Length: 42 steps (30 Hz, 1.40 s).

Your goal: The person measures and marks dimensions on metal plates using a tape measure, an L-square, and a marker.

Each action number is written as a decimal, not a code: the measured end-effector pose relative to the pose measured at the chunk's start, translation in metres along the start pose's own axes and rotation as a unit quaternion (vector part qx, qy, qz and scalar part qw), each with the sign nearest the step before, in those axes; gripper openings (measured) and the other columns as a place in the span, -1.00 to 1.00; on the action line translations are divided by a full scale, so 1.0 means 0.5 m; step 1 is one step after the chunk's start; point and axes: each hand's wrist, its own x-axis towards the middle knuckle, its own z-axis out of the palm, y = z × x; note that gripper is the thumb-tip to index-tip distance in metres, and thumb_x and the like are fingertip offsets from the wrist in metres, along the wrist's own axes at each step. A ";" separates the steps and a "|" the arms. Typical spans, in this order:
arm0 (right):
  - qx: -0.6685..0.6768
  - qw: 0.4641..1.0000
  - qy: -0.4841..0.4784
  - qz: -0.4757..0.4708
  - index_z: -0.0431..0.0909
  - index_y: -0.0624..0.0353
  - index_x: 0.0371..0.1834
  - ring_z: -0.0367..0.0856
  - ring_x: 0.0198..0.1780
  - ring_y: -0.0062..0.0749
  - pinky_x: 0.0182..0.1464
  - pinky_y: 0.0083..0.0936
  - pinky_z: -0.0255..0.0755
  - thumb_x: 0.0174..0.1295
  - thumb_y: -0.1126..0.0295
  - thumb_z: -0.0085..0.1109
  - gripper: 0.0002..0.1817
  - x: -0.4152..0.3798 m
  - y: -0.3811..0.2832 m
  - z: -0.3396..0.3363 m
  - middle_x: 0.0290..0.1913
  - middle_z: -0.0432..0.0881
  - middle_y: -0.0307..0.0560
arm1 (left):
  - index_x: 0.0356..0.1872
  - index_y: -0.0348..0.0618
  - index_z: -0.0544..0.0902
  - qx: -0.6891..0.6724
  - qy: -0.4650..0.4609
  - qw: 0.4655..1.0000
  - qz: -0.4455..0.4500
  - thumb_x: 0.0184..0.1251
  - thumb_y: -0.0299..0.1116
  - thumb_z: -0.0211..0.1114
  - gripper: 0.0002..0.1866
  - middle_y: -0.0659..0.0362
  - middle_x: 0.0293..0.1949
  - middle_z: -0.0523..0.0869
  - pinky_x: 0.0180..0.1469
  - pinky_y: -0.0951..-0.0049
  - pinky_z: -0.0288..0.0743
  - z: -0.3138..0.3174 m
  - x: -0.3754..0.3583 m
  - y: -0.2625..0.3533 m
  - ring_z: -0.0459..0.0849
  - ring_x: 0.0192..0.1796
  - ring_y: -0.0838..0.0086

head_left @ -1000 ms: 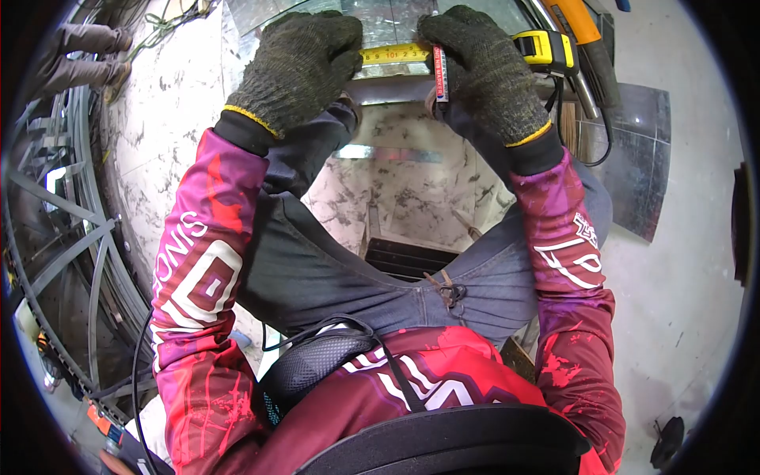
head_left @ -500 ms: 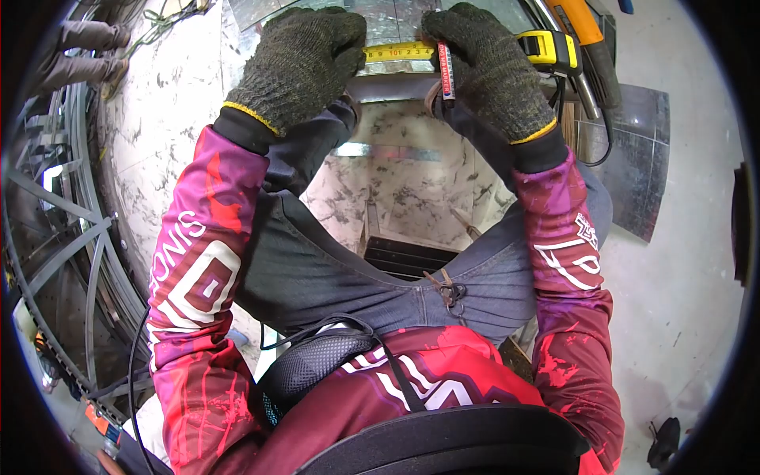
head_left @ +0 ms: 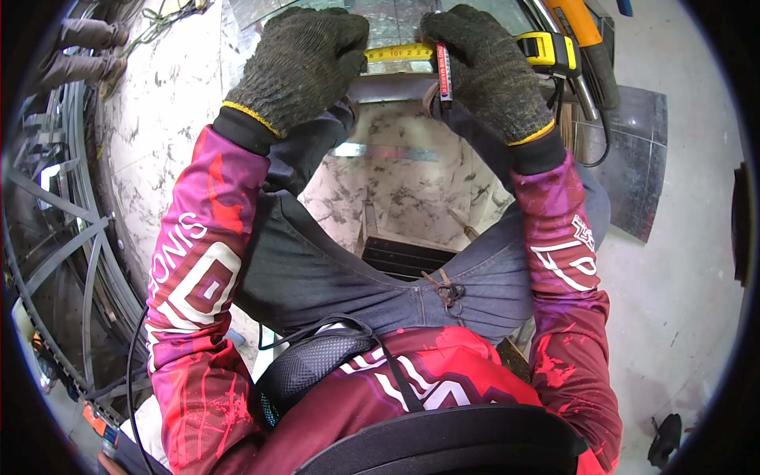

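Tape measure (head_left: pixel 548 50) nr R hand (head_left: pixel 489 75), orange tool (head_left: pixel 575 21) adj.

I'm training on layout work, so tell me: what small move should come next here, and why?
Probably make a short mark on the shiny panel beside the tape blade, holding the blade steady. The left hand holds one end of the visible stretch of blade; the right hand has a marker at the other. The marker's tip is hard to make out.
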 end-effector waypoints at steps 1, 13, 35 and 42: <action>-0.008 1.000 -0.001 -0.005 0.69 0.07 0.14 0.62 0.09 0.03 0.24 -0.14 0.52 0.01 0.50 0.46 -0.48 0.000 0.001 0.000 0.02 0.67 0.04 | -0.15 -0.24 0.69 0.001 0.010 1.000 0.018 0.35 -0.27 0.36 -0.76 -0.04 -0.20 0.71 -0.01 0.07 0.54 0.002 -0.001 -0.004 0.67 -0.10 -0.03; -0.017 0.999 0.028 -0.011 0.67 0.09 0.13 0.63 0.07 0.02 0.19 -0.13 0.55 0.05 0.51 0.44 -0.51 -0.003 -0.001 0.004 0.00 0.68 0.05 | -0.16 -0.21 0.69 0.001 -0.003 1.000 0.022 0.34 -0.30 0.36 -0.80 0.00 -0.24 0.69 -0.02 0.08 0.54 0.000 0.002 -0.001 0.67 -0.12 0.00; 0.249 0.956 0.138 -0.066 0.71 0.23 -0.05 0.71 -0.01 -0.14 0.00 -0.30 0.67 0.21 0.47 0.48 -0.74 -0.015 -0.008 0.021 0.05 0.64 0.05 | -0.09 -0.22 0.72 -0.018 0.011 1.000 -0.003 0.33 -0.33 0.38 -0.78 -0.03 -0.18 0.74 0.03 0.10 0.57 0.005 0.000 0.004 0.71 -0.09 0.00; 0.204 0.968 0.119 -0.079 0.69 0.26 -0.06 0.70 -0.01 -0.10 0.03 -0.24 0.64 0.20 0.44 0.49 -0.72 -0.021 0.029 0.057 0.03 0.65 0.08 | -0.08 -0.21 0.71 -0.007 0.020 1.000 0.018 0.33 -0.32 0.38 -0.77 -0.03 -0.18 0.73 0.02 0.11 0.58 0.004 0.001 0.002 0.70 -0.09 -0.01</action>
